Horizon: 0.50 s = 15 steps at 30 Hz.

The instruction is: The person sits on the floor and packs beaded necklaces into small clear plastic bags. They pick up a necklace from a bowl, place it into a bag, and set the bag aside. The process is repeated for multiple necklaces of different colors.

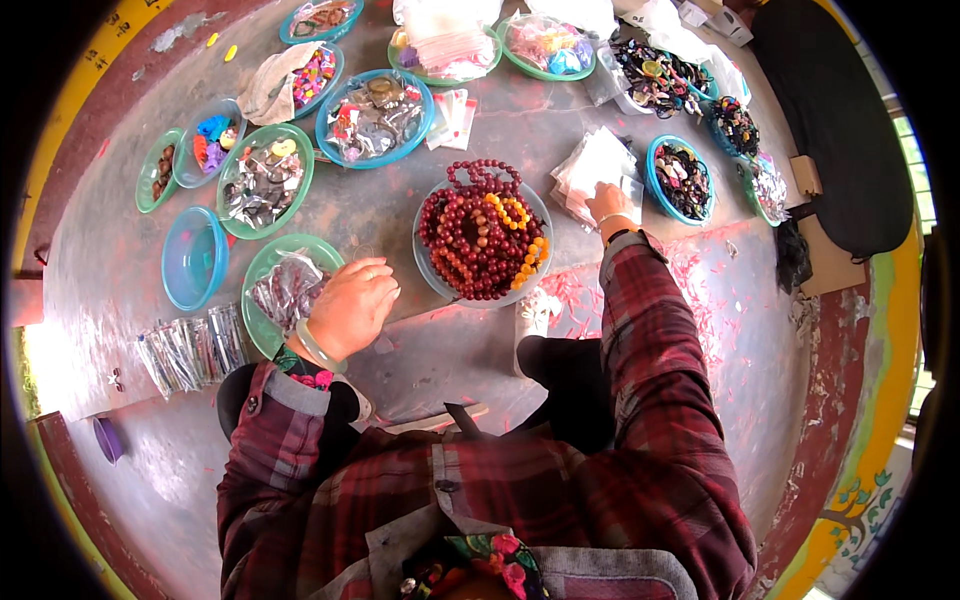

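A bowl (424, 262) full of dark red bead strings (470, 225), some with yellow-orange beads, stands in front of me. To its right, my right hand (610, 205) bends its fingers closed on a clear plastic bag at the edge of a loose stack of plastic bags (585, 180). My left hand (355, 305) hovers over the right side of a green bowl (262, 335) with small clear packets (288, 288) in it. Its fingers reach toward the bead bowl, slightly bent, and nothing shows in them. The thumb is partly hidden.
An empty blue bowl (194, 258) and a row of slim packets (192, 350) lie at left. Several basins of small goods, such as a blue basin (428, 120) and a blue-rimmed bowl (652, 170), line the far side. Red scraps (690, 290) litter the floor at right.
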Motion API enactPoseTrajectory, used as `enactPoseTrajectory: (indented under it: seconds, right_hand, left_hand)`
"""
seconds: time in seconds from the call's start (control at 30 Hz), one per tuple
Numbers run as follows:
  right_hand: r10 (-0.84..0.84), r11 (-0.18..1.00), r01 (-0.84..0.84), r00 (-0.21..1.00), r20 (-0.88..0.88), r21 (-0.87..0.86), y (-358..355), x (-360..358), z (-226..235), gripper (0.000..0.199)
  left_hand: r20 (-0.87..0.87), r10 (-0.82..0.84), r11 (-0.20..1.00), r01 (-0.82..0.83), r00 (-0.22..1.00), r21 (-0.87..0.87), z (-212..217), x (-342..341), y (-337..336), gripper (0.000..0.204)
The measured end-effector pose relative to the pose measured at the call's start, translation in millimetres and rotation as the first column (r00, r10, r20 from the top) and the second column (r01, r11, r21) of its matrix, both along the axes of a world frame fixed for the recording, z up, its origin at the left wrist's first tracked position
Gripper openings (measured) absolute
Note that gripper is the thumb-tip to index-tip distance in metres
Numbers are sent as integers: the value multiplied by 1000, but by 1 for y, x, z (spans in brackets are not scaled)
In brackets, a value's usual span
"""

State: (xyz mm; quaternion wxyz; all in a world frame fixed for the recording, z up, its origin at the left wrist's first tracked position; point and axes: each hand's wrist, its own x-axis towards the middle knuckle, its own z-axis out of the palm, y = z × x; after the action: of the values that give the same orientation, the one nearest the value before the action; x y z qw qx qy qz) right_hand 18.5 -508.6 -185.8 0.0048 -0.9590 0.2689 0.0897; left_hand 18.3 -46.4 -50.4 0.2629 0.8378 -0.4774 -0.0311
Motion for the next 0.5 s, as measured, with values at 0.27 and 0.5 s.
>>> enactPoseTrajectory:
  seconds: [0.27, 0.5]
  right_hand:
    - [41, 995, -37, 998, 43, -97, -15, 14, -22, 25]
    - [87, 992, -80, 994, 61, -97, -24, 11, -30, 24]
  left_hand:
    - [-43, -15, 999, 17, 999, 49, -5, 0, -4, 12]
    - [-17, -32, 998, 33, 999, 46, -5, -2, -4, 12]
